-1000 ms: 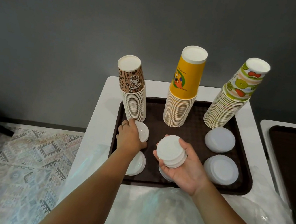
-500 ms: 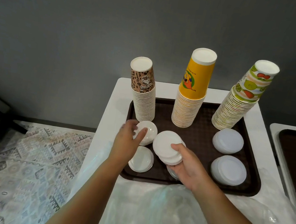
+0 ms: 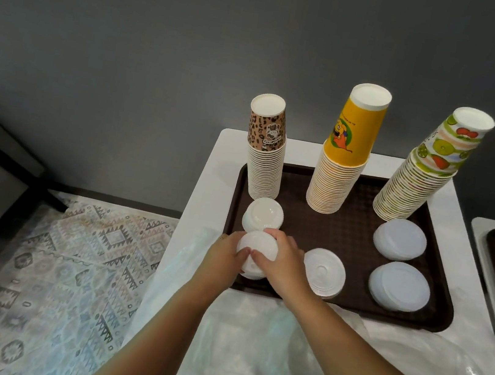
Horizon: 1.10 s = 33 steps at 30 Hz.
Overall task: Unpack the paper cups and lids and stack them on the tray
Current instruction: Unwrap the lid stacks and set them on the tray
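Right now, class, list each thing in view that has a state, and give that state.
leopard cups: upside down, nested, upright
yellow cups: upside down, nested, upright
fruit cups: upside down, nested, leaning right
held lids: gripped by both hands
left hand: gripping
right hand: gripping
tray: loaded

Dim, even room light here, wall [image 3: 164, 46] fading to dark grey toward the top corners. Soft glare sits on the clear plastic wrap [image 3: 295, 355] down front. Faint shadows hug the 3 cup stacks. Wide-angle bend curves the table edge [image 3: 205, 181]; the left edge smears into blur.
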Each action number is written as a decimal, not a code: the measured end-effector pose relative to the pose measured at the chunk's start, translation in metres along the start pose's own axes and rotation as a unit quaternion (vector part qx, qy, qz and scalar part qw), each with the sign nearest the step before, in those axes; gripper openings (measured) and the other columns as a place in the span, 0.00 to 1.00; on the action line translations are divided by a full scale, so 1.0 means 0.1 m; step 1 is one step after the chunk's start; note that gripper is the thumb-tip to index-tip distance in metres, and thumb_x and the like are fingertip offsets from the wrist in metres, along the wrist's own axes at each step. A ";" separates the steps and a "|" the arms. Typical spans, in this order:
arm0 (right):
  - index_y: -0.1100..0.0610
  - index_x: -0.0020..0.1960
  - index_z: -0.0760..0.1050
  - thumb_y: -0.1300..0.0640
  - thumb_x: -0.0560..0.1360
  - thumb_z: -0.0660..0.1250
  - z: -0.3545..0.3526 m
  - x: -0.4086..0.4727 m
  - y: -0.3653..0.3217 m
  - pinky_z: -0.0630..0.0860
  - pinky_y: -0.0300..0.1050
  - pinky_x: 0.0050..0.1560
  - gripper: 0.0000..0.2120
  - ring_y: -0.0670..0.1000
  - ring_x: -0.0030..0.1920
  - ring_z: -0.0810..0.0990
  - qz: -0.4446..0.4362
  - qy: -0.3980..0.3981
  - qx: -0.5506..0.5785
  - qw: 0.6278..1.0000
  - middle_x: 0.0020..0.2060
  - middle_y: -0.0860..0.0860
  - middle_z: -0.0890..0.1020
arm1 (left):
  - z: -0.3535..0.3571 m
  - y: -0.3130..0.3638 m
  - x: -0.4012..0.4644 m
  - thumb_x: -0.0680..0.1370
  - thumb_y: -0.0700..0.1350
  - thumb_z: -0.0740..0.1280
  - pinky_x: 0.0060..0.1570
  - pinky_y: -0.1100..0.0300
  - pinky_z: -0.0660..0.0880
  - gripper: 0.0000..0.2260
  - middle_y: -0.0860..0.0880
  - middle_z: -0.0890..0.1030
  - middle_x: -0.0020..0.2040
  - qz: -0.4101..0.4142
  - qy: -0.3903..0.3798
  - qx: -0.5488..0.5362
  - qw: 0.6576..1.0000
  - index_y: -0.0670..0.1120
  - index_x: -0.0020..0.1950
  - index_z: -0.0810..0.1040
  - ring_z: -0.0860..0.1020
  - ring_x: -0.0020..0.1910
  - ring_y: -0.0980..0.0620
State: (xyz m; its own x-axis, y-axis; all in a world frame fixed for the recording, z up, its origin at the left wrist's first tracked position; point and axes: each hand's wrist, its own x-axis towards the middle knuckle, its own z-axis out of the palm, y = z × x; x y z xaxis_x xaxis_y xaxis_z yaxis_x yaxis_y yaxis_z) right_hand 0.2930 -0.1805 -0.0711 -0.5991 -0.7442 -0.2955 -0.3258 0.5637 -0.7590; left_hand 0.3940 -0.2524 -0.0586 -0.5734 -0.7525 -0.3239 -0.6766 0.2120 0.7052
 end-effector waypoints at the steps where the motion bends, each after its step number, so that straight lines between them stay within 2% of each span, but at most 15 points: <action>1: 0.50 0.70 0.66 0.51 0.75 0.67 0.03 -0.01 -0.02 0.63 0.44 0.63 0.25 0.57 0.64 0.66 -0.010 0.003 -0.023 1.000 0.65 0.52 0.71 | 0.01 -0.02 -0.01 0.80 0.42 0.60 0.59 0.52 0.74 0.16 0.44 0.76 0.60 0.000 0.007 0.003 1.000 0.45 0.68 0.70 0.75 0.59 0.46; 4: 0.51 0.72 0.64 0.52 0.76 0.66 0.12 -0.04 -0.03 0.61 0.40 0.61 0.25 0.55 0.66 0.63 -0.020 0.016 -0.046 0.999 0.68 0.51 0.69 | 0.05 -0.06 -0.03 0.80 0.40 0.59 0.53 0.64 0.67 0.16 0.45 0.76 0.59 0.002 0.021 0.027 0.999 0.45 0.68 0.70 0.73 0.59 0.48; 9: 0.53 0.71 0.64 0.54 0.76 0.67 0.21 -0.06 0.02 0.62 0.41 0.63 0.25 0.56 0.65 0.65 0.007 0.030 -0.038 0.999 0.67 0.54 0.68 | 0.10 -0.12 -0.03 0.80 0.40 0.59 0.51 0.69 0.63 0.15 0.43 0.72 0.61 -0.004 0.030 0.040 0.999 0.44 0.67 0.71 0.71 0.52 0.52; 16: 0.55 0.73 0.63 0.58 0.80 0.59 0.19 -0.01 0.14 0.62 0.43 0.64 0.21 0.57 0.66 0.66 0.013 -0.007 -0.060 0.998 0.69 0.56 0.67 | 0.12 -0.13 0.01 0.82 0.42 0.56 0.51 0.67 0.64 0.15 0.41 0.71 0.62 -0.033 0.013 0.050 0.998 0.40 0.67 0.70 0.73 0.57 0.47; 19: 0.55 0.73 0.63 0.58 0.80 0.58 0.18 0.04 0.16 0.63 0.46 0.66 0.21 0.59 0.66 0.68 0.019 -0.018 -0.075 0.997 0.69 0.56 0.67 | 0.13 -0.14 0.01 0.82 0.43 0.55 0.55 0.58 0.72 0.15 0.41 0.74 0.60 -0.034 0.015 0.045 0.998 0.41 0.66 0.71 0.74 0.56 0.46; 21: 0.55 0.74 0.62 0.58 0.80 0.58 0.15 0.04 0.15 0.64 0.48 0.67 0.22 0.59 0.66 0.68 0.019 -0.030 -0.078 0.996 0.69 0.57 0.67 | 0.13 -0.14 0.01 0.82 0.42 0.54 0.55 0.54 0.74 0.14 0.41 0.75 0.59 -0.031 0.023 0.038 0.999 0.41 0.66 0.71 0.74 0.55 0.46; 24: 0.56 0.75 0.59 0.56 0.79 0.62 0.08 -0.01 0.10 0.65 0.48 0.67 0.27 0.57 0.68 0.68 0.004 -0.038 -0.070 0.997 0.70 0.57 0.65 | 0.13 -0.13 0.01 0.83 0.43 0.54 0.53 0.58 0.70 0.14 0.40 0.74 0.60 -0.030 0.037 0.038 0.998 0.42 0.66 0.69 0.74 0.56 0.46; 27: 0.54 0.71 0.65 0.54 0.76 0.67 -0.15 -0.10 0.02 0.70 0.42 0.60 0.25 0.52 0.63 0.73 -0.046 -0.038 -0.025 0.998 0.67 0.53 0.68 | 0.12 -0.11 -0.02 0.82 0.45 0.56 0.56 0.59 0.68 0.16 0.41 0.71 0.63 -0.032 0.056 0.034 0.997 0.42 0.69 0.66 0.73 0.59 0.45; 30: 0.50 0.62 0.74 0.50 0.71 0.73 -0.52 -0.22 0.00 0.71 0.31 0.47 0.21 0.45 0.52 0.77 -0.103 -0.106 -0.063 0.987 0.57 0.47 0.74 | 0.09 -0.07 -0.10 0.82 0.45 0.57 0.61 0.57 0.66 0.18 0.42 0.67 0.68 -0.013 0.084 0.056 0.995 0.42 0.72 0.63 0.69 0.65 0.45; 31: 0.49 0.61 0.74 0.49 0.69 0.74 -0.65 -0.26 0.02 0.70 0.30 0.45 0.22 0.43 0.50 0.76 -0.112 -0.143 -0.103 0.978 0.54 0.45 0.74 | 0.08 -0.05 -0.13 0.82 0.45 0.57 0.62 0.56 0.65 0.19 0.42 0.66 0.69 -0.004 0.095 0.063 0.993 0.43 0.72 0.62 0.66 0.66 0.45; 33: 0.48 0.63 0.72 0.48 0.67 0.76 -0.86 -0.34 0.11 0.69 0.34 0.47 0.26 0.44 0.52 0.75 -0.111 -0.211 -0.212 0.948 0.55 0.45 0.72 | 0.07 0.02 -0.20 0.82 0.45 0.58 0.63 0.57 0.64 0.19 0.44 0.64 0.71 0.019 0.115 0.062 0.991 0.44 0.73 0.62 0.63 0.68 0.46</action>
State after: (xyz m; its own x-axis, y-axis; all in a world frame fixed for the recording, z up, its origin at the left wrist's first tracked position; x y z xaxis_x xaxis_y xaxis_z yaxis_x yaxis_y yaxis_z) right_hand 0.2466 -0.1179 -0.0197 -0.1646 -0.8879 -0.4296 -0.7281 0.4032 -0.5544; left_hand 0.4006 -0.2326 -0.0548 -0.4884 -0.8620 -0.1353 -0.7157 0.3070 0.6273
